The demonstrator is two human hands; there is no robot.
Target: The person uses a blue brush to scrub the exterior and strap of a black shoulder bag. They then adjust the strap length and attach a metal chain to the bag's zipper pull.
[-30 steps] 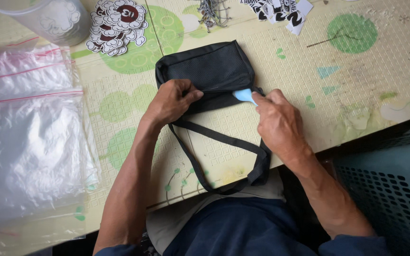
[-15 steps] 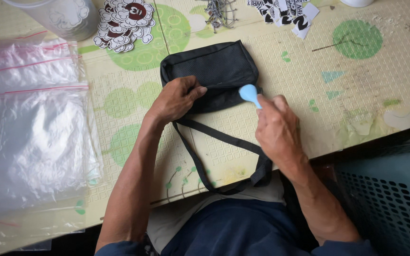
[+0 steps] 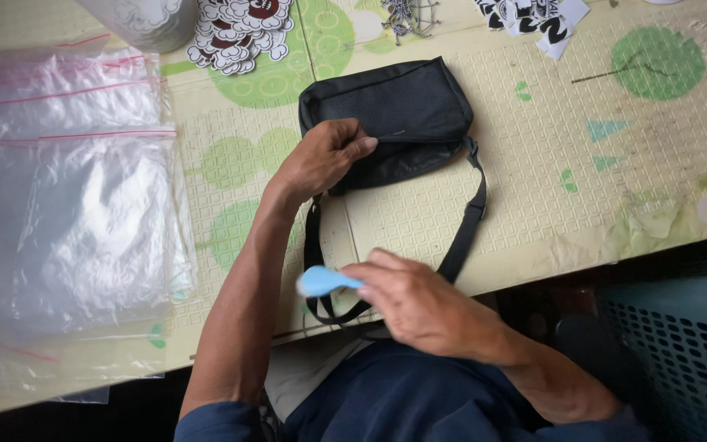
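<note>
Your right hand has come away from the black bag since half a second ago: then it pressed the small light-blue tool against the bag's near side, now it hovers over the near edge of the table, fingers closed around the tool's handle with the pale blue end sticking out to the left. The stroke on the bag has ended, and the tool is off the fabric.

Your left hand has stayed on the bag, fingers curled over its near left part and pinning it flat. The bag lies toward the far middle of the table, and its strap loops back to the near edge and hangs slightly over it, just below your right hand.

Open room lies to the right of the bag, where the patterned mat is bare out to the right edge. The left side is taken by a stack of clear zip bags. Along the far edge sit printed stickers and a clear cup. A teal basket stands below the near right corner.
</note>
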